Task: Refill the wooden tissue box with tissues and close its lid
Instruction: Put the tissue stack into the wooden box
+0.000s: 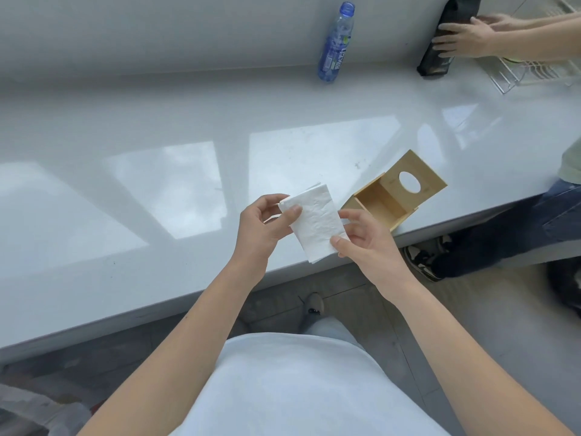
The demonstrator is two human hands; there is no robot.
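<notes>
A folded stack of white tissues [316, 220] is held just above the white counter [157, 190] near its front edge. My left hand [262, 229] pinches its upper left corner, and my right hand [364, 237] grips its lower right corner. Just to the right stands the wooden tissue box [382, 204], open and looking empty inside. Its lid [418, 179], with an oval hole, is swung up and back at the far side. My right hand's fingers reach close to the box's near left corner.
A blue plastic bottle [336, 42] stands at the back of the counter. Another person's hands [471, 34] hold a dark bag [446, 36] at the far right, beside a wire rack [534, 70]. That person's legs and shoe [421, 256] are right of the counter corner.
</notes>
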